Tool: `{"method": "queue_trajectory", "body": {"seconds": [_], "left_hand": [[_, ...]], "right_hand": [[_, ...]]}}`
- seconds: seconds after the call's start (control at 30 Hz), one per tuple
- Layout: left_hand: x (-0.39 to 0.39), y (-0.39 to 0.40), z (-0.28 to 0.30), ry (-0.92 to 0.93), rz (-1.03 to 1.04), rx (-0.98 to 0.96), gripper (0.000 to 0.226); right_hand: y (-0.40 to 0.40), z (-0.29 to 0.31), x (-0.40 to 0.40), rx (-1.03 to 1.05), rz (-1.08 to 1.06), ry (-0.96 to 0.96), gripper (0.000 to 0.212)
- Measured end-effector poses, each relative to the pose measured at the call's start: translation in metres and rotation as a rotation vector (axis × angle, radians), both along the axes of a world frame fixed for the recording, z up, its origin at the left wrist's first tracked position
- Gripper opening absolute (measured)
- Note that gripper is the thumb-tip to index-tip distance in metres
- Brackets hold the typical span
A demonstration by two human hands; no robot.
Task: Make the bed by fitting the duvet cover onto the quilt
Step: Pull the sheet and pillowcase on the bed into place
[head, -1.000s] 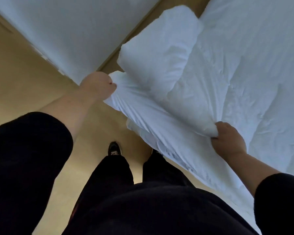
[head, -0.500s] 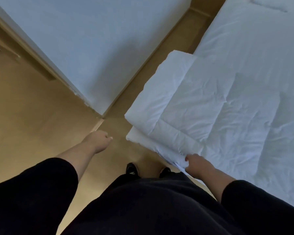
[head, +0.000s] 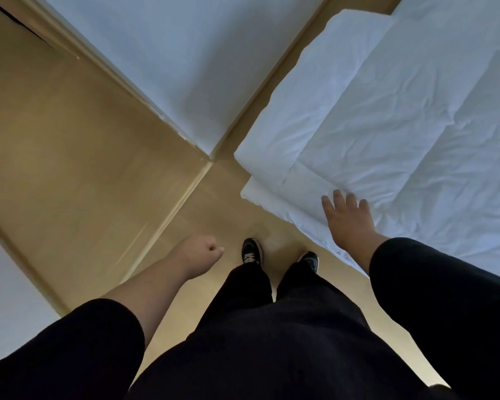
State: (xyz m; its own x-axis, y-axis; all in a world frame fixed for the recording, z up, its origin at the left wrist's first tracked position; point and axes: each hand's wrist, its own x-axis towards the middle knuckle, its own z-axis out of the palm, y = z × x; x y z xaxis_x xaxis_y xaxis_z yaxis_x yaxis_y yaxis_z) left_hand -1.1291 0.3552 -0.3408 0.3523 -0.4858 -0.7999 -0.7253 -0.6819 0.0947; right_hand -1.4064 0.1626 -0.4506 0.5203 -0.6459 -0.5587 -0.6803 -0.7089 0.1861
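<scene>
right hand (head: 348,219) flat on quilt (head: 387,116) edge

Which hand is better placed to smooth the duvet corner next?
Right. The right hand lies open at the duvet edge, near its corner; the left hand is curled over the floor, holding nothing.

Tan wood-look floor (head: 70,157), white wall (head: 162,53) with pale skirting board (head: 113,70) (paint chipped), soft dim light

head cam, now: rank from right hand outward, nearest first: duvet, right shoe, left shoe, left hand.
From the right hand, open:
1. Duvet: under the fingertips, at the bed's near edge.
2. Right shoe: on the floor, below-left of the hand.
3. Left shoe: further left.
4. Left hand: curled, leftmost, over the floor.
</scene>
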Motion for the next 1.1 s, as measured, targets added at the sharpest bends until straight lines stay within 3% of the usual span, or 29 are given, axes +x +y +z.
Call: {"method": "queue_trajectory", "body": {"seconds": [0.1, 0.23, 0.4, 0.47, 0.57, 0.67, 0.73, 0.77, 0.83, 0.97, 1.03, 1.1], "left_hand": [[-0.007, -0.006, 0.0, -0.012, -0.009, 0.031, 0.039], [-0.01, -0.025, 0.003, 0.003, 0.017, 0.049, 0.04], [-0.018, -0.071, 0.018, 0.078, 0.044, 0.109, 0.029], [-0.029, -0.095, 0.021, 0.19, 0.199, 0.107, 0.038], [-0.038, -0.137, 0.015, 0.343, 0.562, -0.054, 0.018], [-0.01, -0.177, -0.009, 0.368, 0.732, -0.237, 0.063], [0.014, -0.199, -0.03, 0.331, 0.726, -0.231, 0.101], [0.024, -0.211, -0.035, 0.333, 0.714, -0.221, 0.106], [0.042, -0.233, -0.042, 0.354, 0.677, -0.174, 0.089], [0.066, -0.269, -0.033, 0.595, 0.537, -0.003, 0.036], [0.082, -0.285, -0.024, 0.709, 0.462, 0.04, 0.039], [0.106, -0.309, -0.003, 0.764, 0.26, -0.046, 0.046]], "right_hand": [[-0.006, -0.001, -0.005, -0.001, -0.032, -0.003, 0.077], [-0.026, 0.008, -0.028, 0.117, -0.299, -0.093, 0.032], [-0.039, 0.037, -0.043, 0.132, -0.509, -0.309, 0.017], [-0.038, 0.053, -0.048, 0.144, -0.611, -0.396, 0.015], [-0.04, 0.075, -0.056, 0.13, -0.708, -0.47, 0.017], [-0.041, 0.085, -0.058, 0.103, -0.753, -0.489, 0.023], [-0.039, 0.089, -0.053, 0.102, -0.805, -0.465, 0.026], [-0.037, 0.089, -0.05, 0.098, -0.83, -0.442, 0.027], [-0.035, 0.087, -0.043, 0.081, -0.905, -0.419, 0.029], [-0.039, 0.094, -0.024, -0.008, -1.152, -0.363, 0.034], [-0.032, 0.099, 0.001, -0.076, -1.32, -0.295, 0.041], [-0.023, 0.107, 0.043, -0.118, -1.403, -0.27, 0.055]]}}
